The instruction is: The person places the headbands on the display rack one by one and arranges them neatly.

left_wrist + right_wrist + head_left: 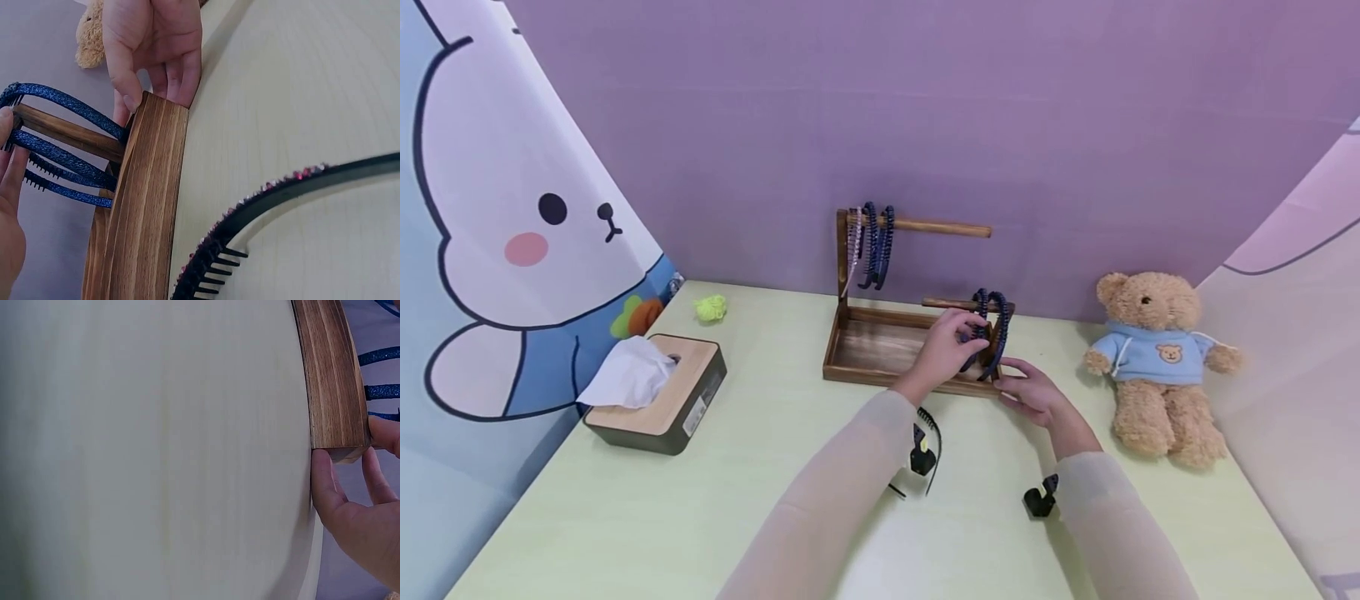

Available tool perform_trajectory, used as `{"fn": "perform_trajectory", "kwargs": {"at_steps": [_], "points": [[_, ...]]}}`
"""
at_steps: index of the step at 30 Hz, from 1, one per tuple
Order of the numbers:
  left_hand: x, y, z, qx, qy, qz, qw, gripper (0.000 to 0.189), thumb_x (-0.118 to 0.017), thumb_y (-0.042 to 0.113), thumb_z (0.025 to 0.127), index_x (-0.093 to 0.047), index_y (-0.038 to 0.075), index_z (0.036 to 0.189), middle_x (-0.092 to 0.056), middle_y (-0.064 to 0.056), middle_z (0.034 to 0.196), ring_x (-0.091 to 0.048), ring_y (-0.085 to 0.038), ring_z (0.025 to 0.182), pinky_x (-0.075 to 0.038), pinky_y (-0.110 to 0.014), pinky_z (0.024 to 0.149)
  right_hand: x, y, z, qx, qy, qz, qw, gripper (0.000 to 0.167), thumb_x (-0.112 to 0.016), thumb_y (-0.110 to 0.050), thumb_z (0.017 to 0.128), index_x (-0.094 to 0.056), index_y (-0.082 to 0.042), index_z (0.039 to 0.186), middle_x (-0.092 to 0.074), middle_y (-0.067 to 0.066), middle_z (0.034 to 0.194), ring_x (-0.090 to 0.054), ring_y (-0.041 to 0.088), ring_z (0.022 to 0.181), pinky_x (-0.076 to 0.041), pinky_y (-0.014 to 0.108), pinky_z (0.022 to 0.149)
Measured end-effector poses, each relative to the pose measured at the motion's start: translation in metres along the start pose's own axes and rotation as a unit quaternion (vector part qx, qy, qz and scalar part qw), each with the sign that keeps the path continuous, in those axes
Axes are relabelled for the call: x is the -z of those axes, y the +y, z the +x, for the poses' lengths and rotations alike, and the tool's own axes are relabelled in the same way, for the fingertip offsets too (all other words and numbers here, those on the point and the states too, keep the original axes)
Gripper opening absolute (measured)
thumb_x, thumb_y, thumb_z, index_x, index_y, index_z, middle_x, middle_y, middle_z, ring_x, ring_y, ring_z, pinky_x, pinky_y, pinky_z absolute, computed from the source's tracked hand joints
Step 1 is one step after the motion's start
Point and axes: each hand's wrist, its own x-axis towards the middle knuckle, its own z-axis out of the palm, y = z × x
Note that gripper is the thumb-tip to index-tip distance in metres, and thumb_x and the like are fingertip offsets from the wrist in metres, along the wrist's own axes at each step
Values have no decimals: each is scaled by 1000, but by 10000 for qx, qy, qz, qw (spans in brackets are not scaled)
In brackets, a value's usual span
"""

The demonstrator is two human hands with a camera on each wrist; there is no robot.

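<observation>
The wooden rack [865, 379] has a tray base, a tall upper rod [940, 227] and a shorter lower rod [951, 303]. Two dark blue glittery headbands hang on the lower rod; my left hand [947, 346] pinches the left headband [981, 297], while the other headband [1003, 321] hangs nearer the rod's post. With thumb and fingers, my right hand [1033, 393] grips the front right corner of the rack, as the right wrist view shows on the wooden edge [337, 387]. A black headband with pink-red stones [250, 203] lies on the table beneath my left forearm.
A pink headband [854, 242] and blue headbands [883, 250] hang from the upper rod. On the left are a tissue box [677, 400] and a yellow-green ball [711, 308]. A teddy bear [1157, 367] sits at the right. Purple cloth backs the table.
</observation>
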Motion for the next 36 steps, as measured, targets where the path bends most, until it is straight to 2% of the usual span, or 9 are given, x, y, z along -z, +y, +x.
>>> {"fn": "perform_trajectory", "kwargs": {"at_steps": [7,16,23,29,36], "points": [[-2,2,1,113,-50,-98,9999,24,-72,13,89,-67,11,113,-54,-1,119,-57,-8,92,-49,-21,77,0,1,1,42,-32,36,10000,54,-56,2,97,-32,-2,145,-57,4,110,-59,9,93,-45,36,98],[-5,0,1,-64,-117,-203,9997,27,-72,12,89,-66,7,115,-53,-3,117,-56,-10,92,-50,-19,75,-1,3,1,20,-6,-54,10000,54,-53,3,97,-31,-1,146,-54,6,113,-57,10,93,-48,32,93],[-5,0,1,32,-163,-233,9996,27,-70,13,91,-65,9,117,-53,-3,123,-57,-10,95,-51,-19,76,0,2,1,-8,35,-71,10000,54,-53,3,97,-31,-2,147,-53,7,114,-57,10,94,-47,33,94],[-4,1,0,-4,-204,-235,9995,27,-69,11,91,-65,9,118,-52,-5,127,-58,-10,96,-51,-20,75,-1,0,1,-20,41,-55,10000,55,-54,2,97,-31,-2,146,-51,8,117,-57,11,94,-45,36,98],[-1,1,-2,66,-305,-413,9987,30,-70,10,91,-63,9,120,-50,-4,129,-59,-10,96,-53,-21,73,-2,-2,-1,2,12,-25,10000,56,-54,4,96,-29,0,147,-54,7,112,-56,10,92,-46,35,96]]}}
